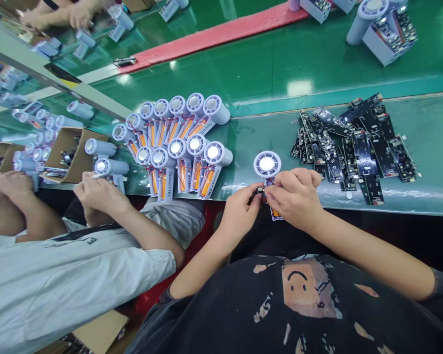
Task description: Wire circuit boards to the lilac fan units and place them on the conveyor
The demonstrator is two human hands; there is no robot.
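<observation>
Our dark printed T-shirt (299,305) fills the foreground. Our left hand (239,214) and right hand (295,199) grip a small handheld fan (266,164), closed fingers (284,179) half hiding its handle. Twelve more fans (177,147) lie to our left on the green surface (431,137); overlapping circuit boards (354,147) are too jumbled to count.

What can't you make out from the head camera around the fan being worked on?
- Head view: the dark part between the left hand and right hand, mostly hidden by the fingers; its kind is unclear.
- Head view: the middle of the handle of the fan, covered by the right hand.
- Head view: markings on the circuit boards, too small to read.
- Head view: what lies inside the box, too small and dark.
</observation>
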